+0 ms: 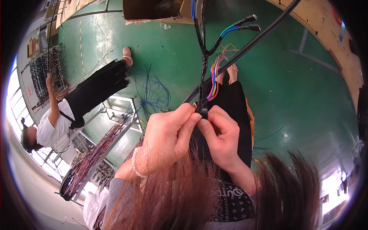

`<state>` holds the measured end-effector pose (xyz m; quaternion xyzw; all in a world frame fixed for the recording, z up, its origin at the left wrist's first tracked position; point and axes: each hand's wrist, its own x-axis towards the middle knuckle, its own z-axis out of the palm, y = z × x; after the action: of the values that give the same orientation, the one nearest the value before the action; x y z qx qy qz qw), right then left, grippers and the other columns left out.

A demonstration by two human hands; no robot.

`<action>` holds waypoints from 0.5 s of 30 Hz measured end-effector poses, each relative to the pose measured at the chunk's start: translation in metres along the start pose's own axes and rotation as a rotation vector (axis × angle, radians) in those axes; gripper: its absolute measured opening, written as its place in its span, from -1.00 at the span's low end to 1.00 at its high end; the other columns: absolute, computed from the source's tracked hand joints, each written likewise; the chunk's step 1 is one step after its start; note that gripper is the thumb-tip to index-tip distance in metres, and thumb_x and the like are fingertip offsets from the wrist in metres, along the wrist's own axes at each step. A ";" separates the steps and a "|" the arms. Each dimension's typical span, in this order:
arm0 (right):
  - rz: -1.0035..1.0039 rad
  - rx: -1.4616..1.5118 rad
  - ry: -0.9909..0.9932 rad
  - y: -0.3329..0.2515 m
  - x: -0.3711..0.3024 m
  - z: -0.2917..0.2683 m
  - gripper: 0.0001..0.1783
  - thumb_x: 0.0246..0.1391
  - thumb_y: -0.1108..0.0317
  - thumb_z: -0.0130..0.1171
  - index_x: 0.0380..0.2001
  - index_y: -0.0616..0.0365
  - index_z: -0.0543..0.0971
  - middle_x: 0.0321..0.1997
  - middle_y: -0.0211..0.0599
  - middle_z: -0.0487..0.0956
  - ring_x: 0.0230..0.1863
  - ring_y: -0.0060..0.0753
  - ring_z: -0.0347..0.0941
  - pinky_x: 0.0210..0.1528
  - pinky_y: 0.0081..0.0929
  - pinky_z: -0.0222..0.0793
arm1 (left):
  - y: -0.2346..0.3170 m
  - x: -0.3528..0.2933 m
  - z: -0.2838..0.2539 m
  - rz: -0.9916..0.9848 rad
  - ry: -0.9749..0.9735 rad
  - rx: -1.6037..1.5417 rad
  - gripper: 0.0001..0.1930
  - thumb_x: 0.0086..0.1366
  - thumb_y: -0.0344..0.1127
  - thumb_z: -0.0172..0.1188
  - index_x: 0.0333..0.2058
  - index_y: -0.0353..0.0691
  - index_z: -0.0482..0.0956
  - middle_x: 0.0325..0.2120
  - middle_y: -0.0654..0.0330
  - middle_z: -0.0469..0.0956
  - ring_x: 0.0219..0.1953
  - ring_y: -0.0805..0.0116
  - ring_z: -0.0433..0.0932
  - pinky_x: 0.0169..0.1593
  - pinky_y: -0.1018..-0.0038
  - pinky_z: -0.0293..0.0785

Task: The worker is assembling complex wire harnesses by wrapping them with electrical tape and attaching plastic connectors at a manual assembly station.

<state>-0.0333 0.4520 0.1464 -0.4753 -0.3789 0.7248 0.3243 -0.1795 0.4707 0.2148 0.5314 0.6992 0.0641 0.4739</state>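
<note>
A wire harness [204, 74] wrapped in black hangs down the middle to my hands. Higher up it splits into branches, one ending in blue and green wires with black connectors [251, 23]. Loose multicoloured wires [213, 90] come out beside it near my fingers. My left hand [168, 130], with a beaded bracelet at the wrist, pinches the harness between thumb and forefinger. Close against it, my right hand [220, 134] is closed on a small black piece that looks like tape, at the harness. The fingers partly hide this spot.
A thick black cable [249, 46] slants across behind the harness. At left stands another person [57, 119] in a white top, an arm raised. Racks of wires [96, 153] stand below them. Loose blue wires [153, 90] lie on the green floor; a cardboard box [153, 17] is at the top.
</note>
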 end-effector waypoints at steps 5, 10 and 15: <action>0.011 0.022 -0.135 -0.018 -0.003 -0.002 -0.75 0.19 0.32 0.13 -0.49 0.26 0.58 -0.54 -0.44 0.32 -0.52 -0.58 0.19 -0.48 -0.57 0.03 | -0.014 -0.004 -0.006 0.043 0.033 0.002 -0.87 0.31 -0.40 0.12 -0.38 -0.27 0.36 -0.64 0.00 0.45 -0.57 -0.10 0.48 -0.54 0.21 0.34; -0.054 -0.060 -0.265 -0.042 0.014 -0.026 -0.76 0.15 0.32 0.14 -0.52 0.25 0.56 -0.54 -0.44 0.31 -0.54 -0.61 0.15 -0.49 -0.60 0.01 | -0.031 0.001 0.005 0.178 0.062 0.123 -0.88 0.24 -0.44 0.16 -0.31 -0.24 0.39 -0.59 0.02 0.47 -0.51 -0.08 0.51 -0.50 0.18 0.38; -0.056 -0.364 -0.490 -0.084 0.056 -0.034 -0.87 0.02 0.47 0.21 -0.37 0.20 0.47 -0.40 -0.40 0.34 -0.57 -0.56 0.21 -0.53 -0.59 0.05 | -0.049 -0.002 0.025 0.224 0.164 0.030 -0.84 0.16 -0.45 0.21 -0.30 -0.19 0.42 -0.59 0.08 0.49 -0.53 -0.01 0.52 -0.51 0.20 0.40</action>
<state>-0.0113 0.5489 0.1844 -0.3260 -0.5822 0.7290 0.1526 -0.1946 0.4380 0.1739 0.6062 0.6727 0.1497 0.3970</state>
